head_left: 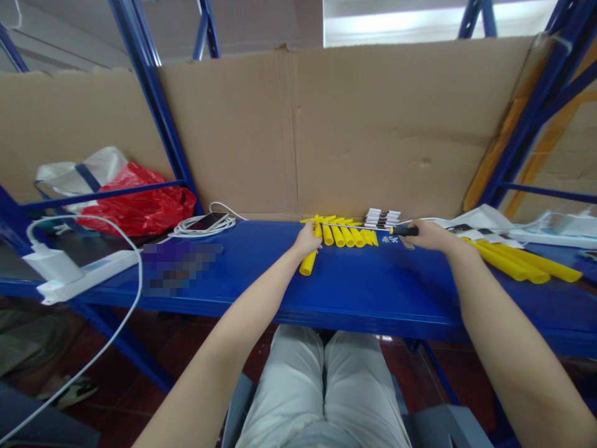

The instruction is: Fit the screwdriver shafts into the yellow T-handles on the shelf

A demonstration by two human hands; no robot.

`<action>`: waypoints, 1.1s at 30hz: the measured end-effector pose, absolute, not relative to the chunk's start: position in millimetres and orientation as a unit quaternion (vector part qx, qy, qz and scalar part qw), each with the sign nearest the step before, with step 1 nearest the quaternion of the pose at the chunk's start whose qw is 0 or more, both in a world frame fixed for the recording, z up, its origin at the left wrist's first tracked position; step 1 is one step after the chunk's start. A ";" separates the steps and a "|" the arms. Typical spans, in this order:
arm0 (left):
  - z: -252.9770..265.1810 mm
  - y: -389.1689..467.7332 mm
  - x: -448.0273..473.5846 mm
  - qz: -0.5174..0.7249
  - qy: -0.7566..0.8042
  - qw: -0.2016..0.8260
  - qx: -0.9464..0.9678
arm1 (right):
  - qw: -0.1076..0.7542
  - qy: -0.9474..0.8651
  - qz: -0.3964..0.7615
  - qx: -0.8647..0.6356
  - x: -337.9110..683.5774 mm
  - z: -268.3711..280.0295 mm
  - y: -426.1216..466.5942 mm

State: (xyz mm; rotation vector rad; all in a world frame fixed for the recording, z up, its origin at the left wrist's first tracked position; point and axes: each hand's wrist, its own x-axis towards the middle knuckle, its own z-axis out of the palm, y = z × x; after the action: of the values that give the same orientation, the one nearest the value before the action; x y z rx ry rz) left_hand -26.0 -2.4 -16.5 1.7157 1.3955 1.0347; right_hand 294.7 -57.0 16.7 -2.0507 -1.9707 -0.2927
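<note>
My left hand (306, 240) is wrapped round a yellow tube-shaped piece (306, 265), whose near end sticks out below my fingers. My right hand (425, 234) grips a screwdriver (403, 231) by its black handle. The long thin shaft points left, and its tip reaches the top of the piece in my left hand; whether it touches a screw there is too small to see. Between my hands lies a row of several similar yellow pieces (347, 236). Small metal parts (388, 239) lie by the screwdriver handle, in front of a stack of white-and-black pieces (381, 218).
More yellow tubes (527, 264) lie at the right of the blue bench (364, 292). Cardboard (373, 124) walls its back. On the left are a phone (208, 221) with coiled cable, a power strip (88, 274), and a red plastic bag (140, 199).
</note>
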 end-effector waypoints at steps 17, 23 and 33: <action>-12.9 -6.4 -25.9 0.393 0.539 0.339 0.663 | 0.103 -0.688 -0.050 -0.716 291.3 18.5 -59.2; -14.5 -3.7 -26.1 0.394 0.543 0.338 0.660 | 0.109 -0.699 -0.067 -0.703 298.6 15.7 -54.3; -16.9 -0.4 -26.4 0.394 0.535 0.340 0.666 | 0.122 -0.687 -0.090 -0.711 299.4 13.7 -52.4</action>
State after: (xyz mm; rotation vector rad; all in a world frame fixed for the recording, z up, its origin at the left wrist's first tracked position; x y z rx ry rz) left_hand -26.4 -0.4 -16.9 1.7326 1.3915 1.0250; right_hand 299.4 -52.4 13.7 -2.0748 -2.0036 -0.2639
